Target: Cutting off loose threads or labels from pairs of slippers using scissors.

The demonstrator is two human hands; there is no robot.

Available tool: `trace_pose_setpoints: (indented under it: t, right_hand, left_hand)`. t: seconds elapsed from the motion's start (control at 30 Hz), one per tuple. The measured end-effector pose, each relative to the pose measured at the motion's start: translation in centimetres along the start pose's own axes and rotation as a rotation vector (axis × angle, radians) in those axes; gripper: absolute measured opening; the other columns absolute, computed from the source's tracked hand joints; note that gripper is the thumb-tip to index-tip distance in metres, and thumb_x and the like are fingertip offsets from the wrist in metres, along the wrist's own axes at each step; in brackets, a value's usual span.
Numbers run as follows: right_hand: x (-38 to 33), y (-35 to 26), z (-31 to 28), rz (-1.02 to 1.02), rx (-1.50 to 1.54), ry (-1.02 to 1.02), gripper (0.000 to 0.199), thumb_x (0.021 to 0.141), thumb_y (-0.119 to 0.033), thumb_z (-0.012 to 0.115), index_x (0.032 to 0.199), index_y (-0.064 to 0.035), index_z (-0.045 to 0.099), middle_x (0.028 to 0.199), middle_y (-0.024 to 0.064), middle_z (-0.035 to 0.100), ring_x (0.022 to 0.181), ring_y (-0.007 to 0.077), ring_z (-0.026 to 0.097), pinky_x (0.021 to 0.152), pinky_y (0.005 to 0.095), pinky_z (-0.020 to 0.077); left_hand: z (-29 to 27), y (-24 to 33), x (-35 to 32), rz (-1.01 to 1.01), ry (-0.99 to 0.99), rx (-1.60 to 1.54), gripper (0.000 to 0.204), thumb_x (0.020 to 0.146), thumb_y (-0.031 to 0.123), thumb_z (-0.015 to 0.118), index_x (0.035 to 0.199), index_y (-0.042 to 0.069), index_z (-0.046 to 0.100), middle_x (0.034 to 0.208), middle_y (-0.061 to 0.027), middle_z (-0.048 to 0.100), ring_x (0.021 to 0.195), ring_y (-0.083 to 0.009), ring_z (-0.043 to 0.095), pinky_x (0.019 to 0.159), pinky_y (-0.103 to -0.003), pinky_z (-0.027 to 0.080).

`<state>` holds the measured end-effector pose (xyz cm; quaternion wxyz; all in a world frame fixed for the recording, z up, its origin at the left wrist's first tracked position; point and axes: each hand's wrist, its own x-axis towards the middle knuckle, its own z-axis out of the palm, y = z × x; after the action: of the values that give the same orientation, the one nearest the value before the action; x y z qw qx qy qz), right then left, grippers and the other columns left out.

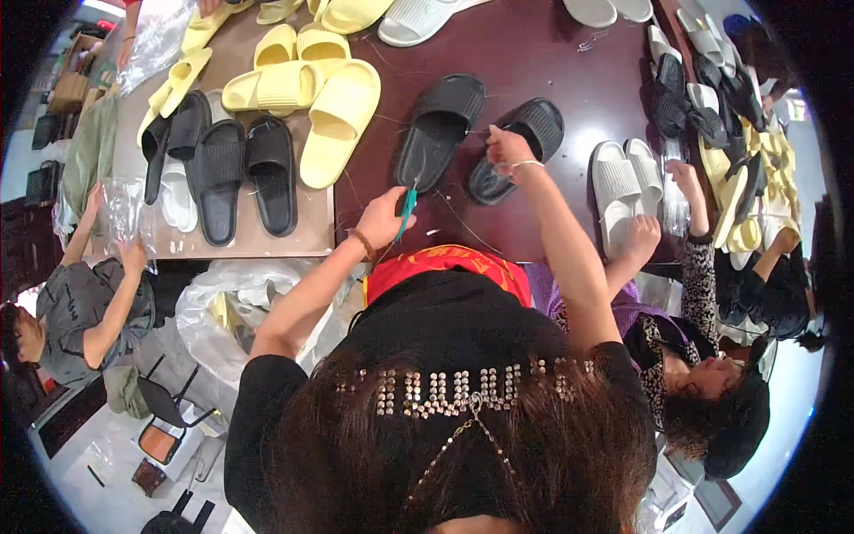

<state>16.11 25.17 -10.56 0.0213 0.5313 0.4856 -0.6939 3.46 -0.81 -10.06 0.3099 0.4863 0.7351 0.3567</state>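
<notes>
Two black slippers (439, 132) are lying on the dark table (569, 71). Left hand (384, 218) is closing its grip around teal scissors (406, 209); right hand (507, 147) is pinching thread. Risk: blades nicking slipper or fingers.

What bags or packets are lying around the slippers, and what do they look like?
Clear plastic bag: far left, held up in a co-worker's hands, see-through and crinkled.
Clear plastic wrap: top left by the yellow slippers, shiny and see-through.
Big pale plastic bag: below the table edge, left of the person's left arm, whitish and crumpled.
Clear packet: beside the white slippers on the right, narrow and glossy.
No labels, signs or screens can be made out.
</notes>
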Motion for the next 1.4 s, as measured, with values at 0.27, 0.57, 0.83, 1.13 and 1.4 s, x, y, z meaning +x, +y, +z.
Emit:
trace_pose_setpoints:
  t: [0.27,0.57,0.83,1.13,1.4]
  right_hand:
    - [0.1,2.9,3.6,-0.155,0.426,-0.004,0.021,0.081,-0.028,0.052,0.079,-0.0085,0.056,0.063,-0.0008,0.053,0.053,0.0093,0.047,0.044,0.0239,0.0327]
    - [-4.8,5.7,2.0,-0.226,0.129,0.075,0.018,0.082,-0.024,0.05,0.077,-0.0088,0.056,0.06,-0.0018,0.051,0.053,0.0072,0.046,0.045,0.0217,0.0324]
    - [-4.8,6.0,-0.8,-0.31,0.047,-0.013,0.017,0.081,-0.022,0.051,0.075,-0.0064,0.055,0.06,-0.0014,0.05,0.052,0.0071,0.044,0.046,0.0211,0.0326]
    - [-6.2,5.4,-1.9,-0.3,-0.041,-0.043,0.017,0.08,-0.02,0.051,0.073,-0.0052,0.054,0.059,-0.0007,0.048,0.052,0.0071,0.042,0.047,0.0215,0.0317]
    - [-5.9,5.8,-2.6,-0.298,0.138,0.022,0.016,0.079,-0.02,0.051,0.073,-0.0055,0.054,0.059,-0.0006,0.047,0.049,0.0077,0.041,0.045,0.0212,0.0304]
  left_hand:
    - [1.8,0.0,1.1,-0.299,-0.096,-0.631,0.054,0.07,0.011,0.062,0.118,0.003,0.04,0.09,-0.0058,0.057,0.075,-0.0095,0.052,0.066,-0.023,0.044]
    - [0.8,2.2,2.7,-0.183,-0.497,-0.5,0.057,0.069,0.009,0.061,0.12,0.002,0.038,0.091,-0.0057,0.056,0.075,-0.0106,0.052,0.066,-0.023,0.044]
    - [-1.4,1.8,6.3,-0.399,-0.636,-0.535,0.055,0.065,0.006,0.062,0.116,0.002,0.041,0.091,-0.008,0.056,0.073,-0.0115,0.055,0.061,-0.023,0.047]
    - [-0.2,1.3,11.0,-0.387,-0.818,-0.599,0.055,0.063,0.003,0.062,0.115,0.003,0.044,0.09,-0.0085,0.056,0.068,-0.011,0.057,0.057,-0.021,0.048]
    - [-1.2,1.4,9.5,-0.401,-0.845,-0.571,0.056,0.065,0.003,0.063,0.118,0.004,0.043,0.087,-0.0081,0.057,0.069,-0.012,0.058,0.059,-0.022,0.048]
